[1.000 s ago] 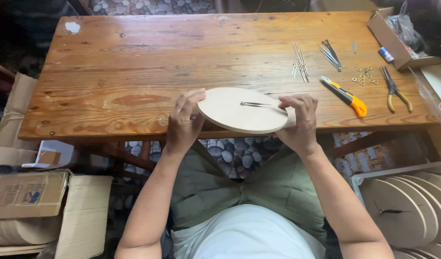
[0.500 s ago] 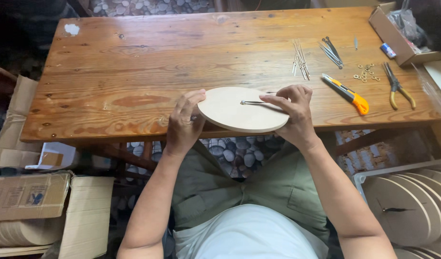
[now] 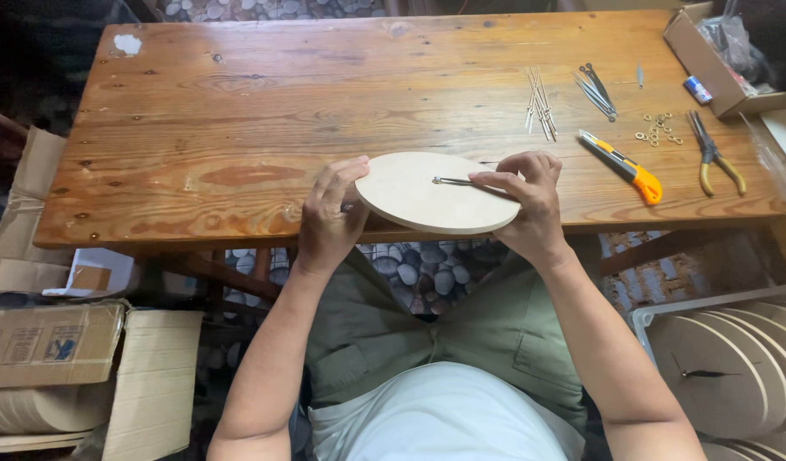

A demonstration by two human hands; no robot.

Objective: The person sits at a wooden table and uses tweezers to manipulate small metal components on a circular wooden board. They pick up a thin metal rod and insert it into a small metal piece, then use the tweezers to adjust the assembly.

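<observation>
Wooden disc point(image 3: 427, 195) sits clamped at its left edge by your left hand point(image 3: 329, 220). Right hand point(image 3: 529, 196) pinches the thin metal hand point(image 3: 461, 181); keep it flat and centred.

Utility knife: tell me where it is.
In the head view, the orange utility knife lies on the wooden table, right side, between the right hand and the pliers.

My one camera sits on my head, looking steeply down from close above at the counter point(image 3: 239, 111), its far edge toward twelve o'clock, my lap at six.
</observation>
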